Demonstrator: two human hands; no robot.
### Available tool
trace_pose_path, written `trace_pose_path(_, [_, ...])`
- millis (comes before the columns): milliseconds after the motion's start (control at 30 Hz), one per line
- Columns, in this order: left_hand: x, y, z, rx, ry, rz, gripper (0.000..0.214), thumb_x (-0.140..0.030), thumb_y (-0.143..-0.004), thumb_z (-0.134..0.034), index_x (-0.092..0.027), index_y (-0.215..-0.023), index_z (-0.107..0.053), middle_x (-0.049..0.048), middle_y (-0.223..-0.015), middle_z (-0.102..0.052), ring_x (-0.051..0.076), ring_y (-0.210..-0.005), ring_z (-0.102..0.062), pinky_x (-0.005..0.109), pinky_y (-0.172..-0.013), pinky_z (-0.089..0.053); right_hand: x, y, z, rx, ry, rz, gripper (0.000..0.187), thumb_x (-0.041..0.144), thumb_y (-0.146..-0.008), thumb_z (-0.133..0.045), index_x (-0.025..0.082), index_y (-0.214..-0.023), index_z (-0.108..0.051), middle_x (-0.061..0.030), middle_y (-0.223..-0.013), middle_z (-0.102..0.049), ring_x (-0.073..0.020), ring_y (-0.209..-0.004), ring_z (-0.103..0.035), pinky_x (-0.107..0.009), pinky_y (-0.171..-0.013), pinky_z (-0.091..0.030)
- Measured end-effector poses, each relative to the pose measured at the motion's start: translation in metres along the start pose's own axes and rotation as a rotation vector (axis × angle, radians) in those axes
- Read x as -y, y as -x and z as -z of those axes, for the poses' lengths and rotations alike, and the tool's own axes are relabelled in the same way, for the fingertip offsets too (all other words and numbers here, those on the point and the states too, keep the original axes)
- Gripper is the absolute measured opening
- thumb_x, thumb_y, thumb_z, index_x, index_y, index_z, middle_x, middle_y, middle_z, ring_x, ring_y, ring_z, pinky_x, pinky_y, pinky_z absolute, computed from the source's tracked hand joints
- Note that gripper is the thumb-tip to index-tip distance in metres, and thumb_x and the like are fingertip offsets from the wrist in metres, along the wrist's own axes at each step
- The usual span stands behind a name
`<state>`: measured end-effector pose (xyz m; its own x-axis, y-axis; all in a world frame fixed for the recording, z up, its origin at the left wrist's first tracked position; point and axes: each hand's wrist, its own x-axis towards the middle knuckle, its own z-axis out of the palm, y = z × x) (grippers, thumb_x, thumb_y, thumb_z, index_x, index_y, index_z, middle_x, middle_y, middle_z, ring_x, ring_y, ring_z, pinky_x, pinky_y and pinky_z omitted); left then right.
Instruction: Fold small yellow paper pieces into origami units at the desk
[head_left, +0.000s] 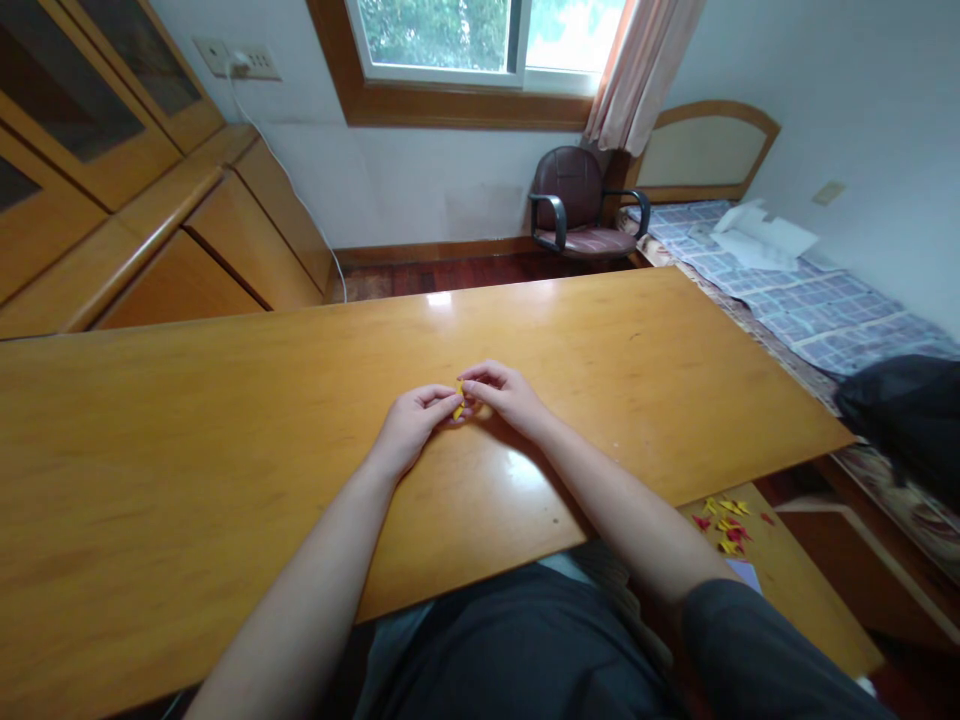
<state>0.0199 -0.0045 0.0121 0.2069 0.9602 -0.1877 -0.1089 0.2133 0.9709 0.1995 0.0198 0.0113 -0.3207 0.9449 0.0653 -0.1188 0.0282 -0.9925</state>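
Observation:
A small piece of folded yellow paper [459,409] is held just above the wooden table [225,440], near its middle. My left hand [418,422] pinches it from the left, thumb against the near side. From the right, my right hand [501,390] grips its upper end between thumb and fingertips. The fingers of both hands meet around the paper and cover much of it, so its exact folded shape cannot be made out.
Several small red and yellow folded paper figures [729,527] lie on a lower wooden surface [795,590] at right, beside a pale sheet [744,574]. Beyond the table stand an armchair [570,200] and a bed [795,290] with a black bag [911,420]. Cabinets [247,230] line the left.

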Motion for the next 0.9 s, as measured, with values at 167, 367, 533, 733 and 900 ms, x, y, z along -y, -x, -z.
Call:
trace_pose_path(167, [0.0001,0.0000,-0.0001,-0.004,-0.024,-0.005,0.039,-0.049,-0.067,-0.084,-0.015,-0.085,-0.076,0.0067,-0.084,-0.077,0.020,-0.080,-0.069,0.031,-0.079,-0.055,0.0001,0.0004,-0.0013,-0.010,0.115,0.037,0.026,0.039,-0.075,-0.075,0.016,-0.084,-0.068,-0.0003,-0.082,-0.065,-0.0124,-0.068,-0.063,-0.028,-0.069,-0.051])
trace_pose_path(367, [0.0006,-0.0001,-0.0003,-0.003,-0.028,-0.013,0.039,-0.050,-0.067,-0.084,-0.016,-0.085,-0.076,0.0065,-0.084,-0.076,0.021,-0.081,-0.069,0.032,-0.081,-0.055,-0.0009,-0.0008,-0.0032,-0.016,0.130,0.066,0.022,0.037,-0.077,-0.073,0.016,-0.080,-0.066,0.0010,-0.077,-0.062,-0.0122,-0.065,-0.063,-0.027,-0.065,-0.050])
trace_pose_path(533, [-0.0003,0.0001,-0.0004,-0.001,-0.069,-0.026,0.038,-0.051,-0.068,-0.082,-0.017,-0.084,-0.076,0.0059,-0.082,-0.076,0.020,-0.078,-0.068,0.030,-0.076,-0.054,0.0009,-0.0006,-0.0049,-0.035,0.130,0.069,0.023,0.039,-0.077,-0.073,0.017,-0.078,-0.065,0.0010,-0.075,-0.062,-0.0121,-0.063,-0.062,-0.027,-0.063,-0.050])
trace_pose_path(733, [-0.0020,0.0006,-0.0008,0.010,-0.099,-0.051,0.036,-0.050,-0.071,-0.079,-0.016,-0.084,-0.076,0.0061,-0.081,-0.076,0.018,-0.074,-0.066,0.028,-0.073,-0.051,-0.0003,0.0000,-0.0042,-0.016,0.122,0.067,0.026,0.042,-0.080,-0.071,0.017,-0.079,-0.065,0.0004,-0.072,-0.064,-0.0130,-0.064,-0.063,-0.028,-0.065,-0.051])
trace_pose_path(900, [0.0001,-0.0006,0.0004,0.016,-0.098,-0.045,0.035,-0.048,-0.072,-0.079,-0.015,-0.083,-0.076,0.0062,-0.081,-0.076,0.018,-0.073,-0.067,0.027,-0.072,-0.051,0.0017,0.0005,-0.0034,-0.003,0.124,0.057,0.027,0.043,-0.082,-0.070,0.017,-0.079,-0.065,0.0004,-0.071,-0.065,-0.0138,-0.065,-0.063,-0.029,-0.068,-0.050])
